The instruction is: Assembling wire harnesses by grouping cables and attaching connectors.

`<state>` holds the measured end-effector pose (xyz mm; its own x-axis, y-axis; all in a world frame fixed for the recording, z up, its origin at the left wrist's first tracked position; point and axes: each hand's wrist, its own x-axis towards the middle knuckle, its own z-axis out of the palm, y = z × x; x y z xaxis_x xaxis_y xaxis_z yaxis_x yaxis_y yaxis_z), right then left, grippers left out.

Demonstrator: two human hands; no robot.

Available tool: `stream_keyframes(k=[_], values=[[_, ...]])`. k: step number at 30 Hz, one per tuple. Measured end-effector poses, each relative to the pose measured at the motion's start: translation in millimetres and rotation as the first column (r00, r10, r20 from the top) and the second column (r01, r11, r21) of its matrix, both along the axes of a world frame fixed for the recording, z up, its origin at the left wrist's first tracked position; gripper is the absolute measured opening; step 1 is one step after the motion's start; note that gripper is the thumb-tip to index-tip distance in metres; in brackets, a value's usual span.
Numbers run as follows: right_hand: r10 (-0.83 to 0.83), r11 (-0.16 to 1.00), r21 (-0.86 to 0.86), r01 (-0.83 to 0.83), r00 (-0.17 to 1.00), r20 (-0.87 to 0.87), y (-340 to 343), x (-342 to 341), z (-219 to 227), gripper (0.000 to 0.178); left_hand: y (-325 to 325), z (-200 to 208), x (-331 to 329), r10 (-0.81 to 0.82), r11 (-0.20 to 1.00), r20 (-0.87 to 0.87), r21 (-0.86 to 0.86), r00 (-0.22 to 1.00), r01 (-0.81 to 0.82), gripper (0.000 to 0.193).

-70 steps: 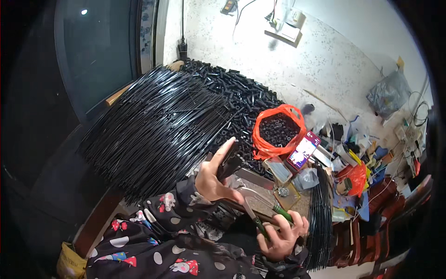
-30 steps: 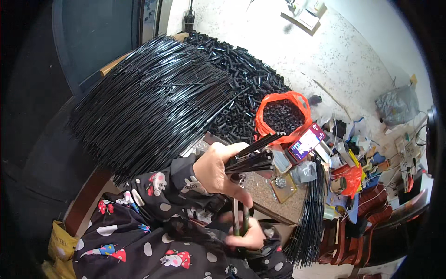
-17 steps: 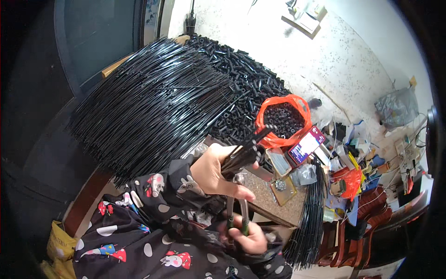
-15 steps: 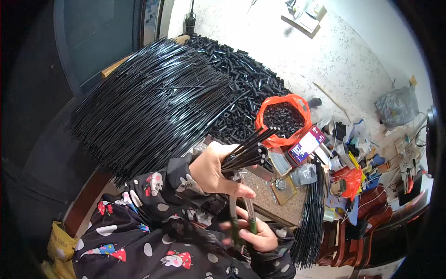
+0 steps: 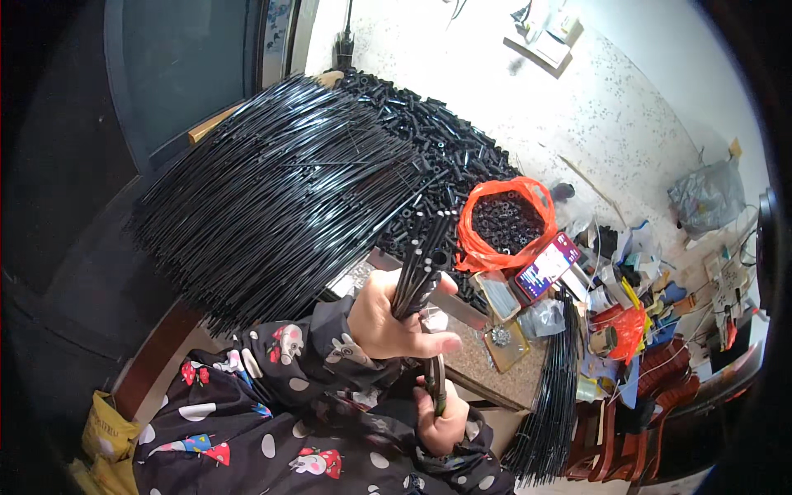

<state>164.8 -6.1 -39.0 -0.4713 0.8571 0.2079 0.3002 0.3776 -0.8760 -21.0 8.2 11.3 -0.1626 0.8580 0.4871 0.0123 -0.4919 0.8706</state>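
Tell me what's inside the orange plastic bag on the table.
The orange plastic bag stands open, filled with small black tube pieces, like the loose pile behind it. Only the top layer shows; anything deeper is hidden by the bag's walls.

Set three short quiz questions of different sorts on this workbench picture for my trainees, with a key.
1. True or false: the left hand grips a small bunch of thin black rods.
2. Multiple choice: the orange plastic bag holds
A. white screws
B. small black pieces
C. nothing
3. Fill in: the right hand holds a slim tool whose tip points ____ toward the left hand.

Key:
1. True.
2. B.
3. Up; the tool's kind is too small to tell, and the big fan of long black rods lies beyond both hands.
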Motion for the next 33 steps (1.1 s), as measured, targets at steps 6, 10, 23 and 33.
stream_keyframes(k=[6, 10, 23, 33], values=[[-0.033, 0.997, -0.067, 0.039, 0.995, 0.092, -19.5, -1.1, -0.5, 0.015, -1.2, -21.6, 9.4, 0.068, 0.997, 0.072, -0.038, 0.995, -0.065, 0.032], [0.057, 0.99, -0.14, -0.029, 0.979, 0.197, -4.1, 13.5, 11.8, 0.025, 0.8, -12.1, -3.4, -0.114, 0.993, 0.008, 0.034, 0.993, 0.114, 0.048], [-0.088, 0.662, 0.706, -0.252, 0.909, 0.407, 30.8, 46.4, 69.6, 0.027, -1.6, -23.2, -15.1, -0.312, 0.946, 0.229, -0.009, 0.922, 0.323, 0.041], [0.319, 0.754, 0.527, -0.392, 0.92, 0.229, 47.7, 53.1, 71.1, 0.025, -3.4, -26.3, -16.0, -0.216, 0.975, 0.209, 0.0, 0.954, 0.221, 0.04]])
